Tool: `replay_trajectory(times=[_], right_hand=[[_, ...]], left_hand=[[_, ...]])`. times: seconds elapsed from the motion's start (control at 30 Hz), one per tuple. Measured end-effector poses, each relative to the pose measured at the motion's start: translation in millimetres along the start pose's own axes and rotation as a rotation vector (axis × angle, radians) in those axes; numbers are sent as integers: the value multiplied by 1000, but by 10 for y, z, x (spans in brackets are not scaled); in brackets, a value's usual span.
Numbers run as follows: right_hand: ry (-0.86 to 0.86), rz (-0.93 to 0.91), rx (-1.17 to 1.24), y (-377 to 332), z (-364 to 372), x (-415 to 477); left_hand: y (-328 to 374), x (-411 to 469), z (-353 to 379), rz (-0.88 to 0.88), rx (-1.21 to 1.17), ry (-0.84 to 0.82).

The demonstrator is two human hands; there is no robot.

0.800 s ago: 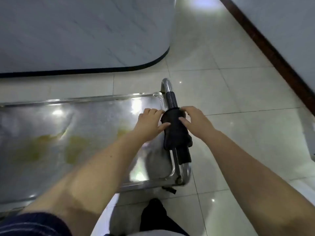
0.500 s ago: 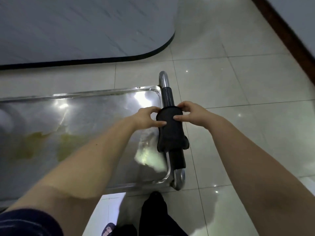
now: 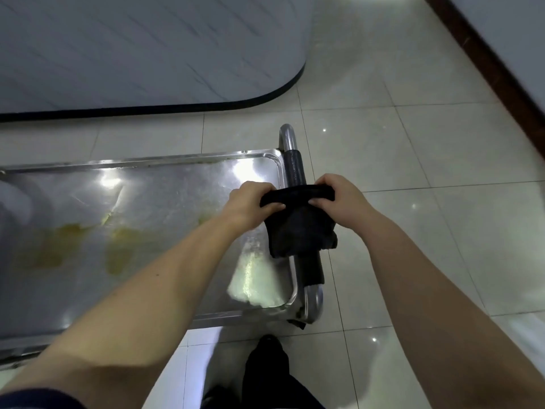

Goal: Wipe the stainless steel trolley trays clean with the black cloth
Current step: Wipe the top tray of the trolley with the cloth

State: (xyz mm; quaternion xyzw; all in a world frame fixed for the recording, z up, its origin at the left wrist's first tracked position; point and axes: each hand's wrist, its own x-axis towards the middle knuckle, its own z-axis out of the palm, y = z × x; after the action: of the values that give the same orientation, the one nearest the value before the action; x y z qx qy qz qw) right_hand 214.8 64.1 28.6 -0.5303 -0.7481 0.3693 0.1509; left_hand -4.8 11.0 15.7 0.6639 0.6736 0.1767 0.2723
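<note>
The black cloth (image 3: 299, 228) hangs over the trolley's handle bar (image 3: 293, 166) at the tray's right end. My left hand (image 3: 250, 206) grips the cloth's upper left edge and my right hand (image 3: 339, 200) grips its upper right edge, stretching that edge between them. The stainless steel top tray (image 3: 165, 202) reaches leftward from the handle. Yellowish stains (image 3: 118, 246) mark its middle and left, and a pale wet smear (image 3: 253, 278) lies near its right front corner.
A grey marbled counter with a black base strip (image 3: 177, 106) curves along the far side of the trolley. Glossy cream floor tiles (image 3: 413, 143) spread to the right, up to a wall with a dark skirting (image 3: 486, 63). My dark-clothed leg and shoe (image 3: 268, 370) stand below the tray.
Both hands have closed round the cloth's top edge and pulled it up and apart off the handle, where before they only pressed its sides. The view has shifted slightly.
</note>
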Motion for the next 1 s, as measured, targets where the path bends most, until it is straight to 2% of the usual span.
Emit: replay_trajectory(times=[0.17,0.33,0.4,0.5,0.6,0.83,0.93,1.0], right_hand=[[271,-219,-179,-318,-5,-386],[546,-351,-157,-696,272,-931],[586,-413,-209,-841,442,-1129],[494,-363,-351,-1052,729,-1341],[390,-251,-467,-1163,1092,-1550],[214,-185,-271,-1016,1851,-2133],[73,-104,-274,-892,1924,-2156],[38,-77,-282,-818,1883,-2051]], left_hand=[[168,-359,-230,194,244,261],[121,-975,-393,267,217,425],[13,-1292,-405,314,216,473],[-230,-1746,-418,355,268,555],[-490,-2150,-387,351,295,544],[-984,-2814,-81,205,170,218],[-1101,-2852,80,124,120,83],[-1115,-2671,126,87,81,35]])
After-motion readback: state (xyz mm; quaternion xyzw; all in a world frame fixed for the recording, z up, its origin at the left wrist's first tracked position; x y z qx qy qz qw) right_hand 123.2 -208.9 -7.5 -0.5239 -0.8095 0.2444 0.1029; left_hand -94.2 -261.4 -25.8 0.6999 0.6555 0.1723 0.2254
